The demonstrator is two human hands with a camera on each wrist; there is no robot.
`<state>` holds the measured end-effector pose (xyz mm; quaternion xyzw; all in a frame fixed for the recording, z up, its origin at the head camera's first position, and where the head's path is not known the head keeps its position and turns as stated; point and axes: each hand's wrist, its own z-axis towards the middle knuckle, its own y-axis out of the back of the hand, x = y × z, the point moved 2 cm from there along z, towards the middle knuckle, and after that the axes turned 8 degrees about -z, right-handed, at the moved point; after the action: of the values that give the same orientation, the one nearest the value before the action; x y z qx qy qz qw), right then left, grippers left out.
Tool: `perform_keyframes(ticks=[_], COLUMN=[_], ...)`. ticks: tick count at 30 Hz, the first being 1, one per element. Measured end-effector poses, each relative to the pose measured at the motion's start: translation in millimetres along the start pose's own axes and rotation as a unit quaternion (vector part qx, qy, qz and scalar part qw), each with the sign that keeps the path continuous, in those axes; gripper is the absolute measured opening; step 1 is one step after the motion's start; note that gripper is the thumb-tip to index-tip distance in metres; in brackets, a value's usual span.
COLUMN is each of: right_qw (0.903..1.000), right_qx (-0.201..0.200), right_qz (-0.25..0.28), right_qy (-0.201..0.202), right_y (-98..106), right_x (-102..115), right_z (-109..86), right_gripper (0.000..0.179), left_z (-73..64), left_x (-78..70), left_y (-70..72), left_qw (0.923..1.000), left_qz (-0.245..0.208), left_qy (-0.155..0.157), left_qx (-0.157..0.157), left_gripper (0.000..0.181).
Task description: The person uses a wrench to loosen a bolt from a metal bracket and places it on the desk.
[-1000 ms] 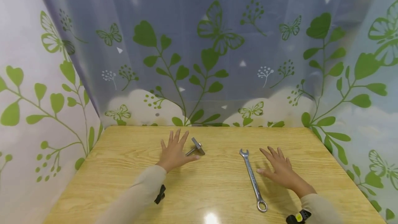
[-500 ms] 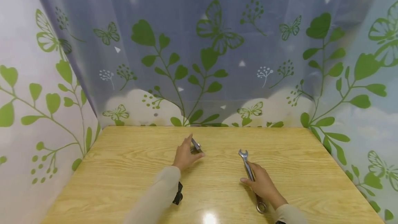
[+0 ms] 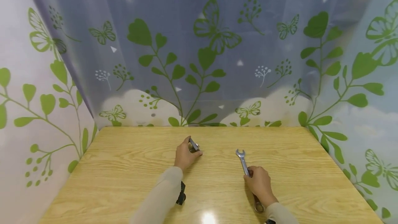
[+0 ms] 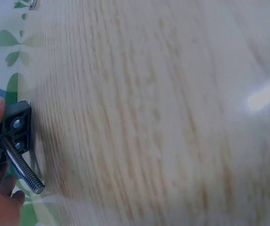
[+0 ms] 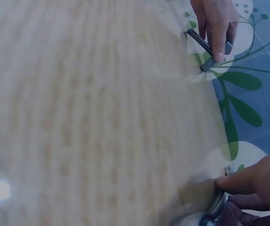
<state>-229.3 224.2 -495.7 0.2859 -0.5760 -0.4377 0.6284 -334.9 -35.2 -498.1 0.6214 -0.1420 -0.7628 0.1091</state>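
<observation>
My left hand [image 3: 184, 155] grips the edges of a dark square plate [image 3: 194, 144] between thumb and fingers, at the far middle of the table. In the left wrist view, a threaded bolt [image 4: 22, 165] stands out from the plate's holed face. To the right, my right hand [image 3: 259, 183] holds a silver combination wrench [image 3: 243, 161] around its shank. The wrench's open-jaw end points away from me, and its ring end [image 3: 258, 207] shows below the hand. Curled fingers cover the middle of the shank. The right wrist view shows the wrench [image 5: 198, 219] only in part.
A light wood-grain table [image 3: 124, 182] lies under both hands. A printed curtain [image 3: 224, 72] with green leaves and butterflies rises behind its far edge and along both sides. A bright light reflection [image 3: 208, 217] shows on the near tabletop.
Both hands began spread and apart from the things. The left moved right and took hold of the plate with the bolt; the right moved left and closed its fingers round the wrench.
</observation>
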Motion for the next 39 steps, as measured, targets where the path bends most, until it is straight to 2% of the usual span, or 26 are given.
perform_keyframes(ticks=[3,9,14,19,28,35,39], right_qw=[0.9999,0.9989,0.9978,0.9964,0.9961,0.9983,0.9981], right_qx=[0.01,0.032,0.047,0.066,0.071,0.045,0.037], right_qz=[0.002,0.009,0.03,0.042,0.038,0.033,0.049], right_qy=[-0.012,-0.033,-0.037,-0.035,-0.036,-0.015,-0.005], right_y=[2,4,5,5,13,25,31], right_x=[-1,-5,-6,-5,-6,0,6], right_z=[1.6,3.5,3.2,1.6,-1.3,1.2,2.8], right_gripper=[0.021,0.019,0.015,0.015,0.021,0.022,0.022], left_z=[0.7,-0.4,0.9,0.8,0.9,1.1,-0.9], left_x=[-0.3,-1.4,-3.1,-9.6,-19.7,-26.1,-30.4], left_y=[-0.8,-3.1,-2.9,2.2,15.3,18.1,17.7], left_qw=[1.0,0.998,0.9962,0.9933,0.9919,0.9943,0.9949], left_qz=[-0.005,-0.059,-0.085,-0.111,-0.124,-0.101,-0.098], left_qy=[0.003,0.013,0.005,0.018,0.004,0.006,-0.001], left_qx=[-0.008,-0.017,-0.017,-0.027,-0.028,-0.034,-0.023], left_gripper=[0.082,0.08,0.08,0.08,0.077,0.076,0.075])
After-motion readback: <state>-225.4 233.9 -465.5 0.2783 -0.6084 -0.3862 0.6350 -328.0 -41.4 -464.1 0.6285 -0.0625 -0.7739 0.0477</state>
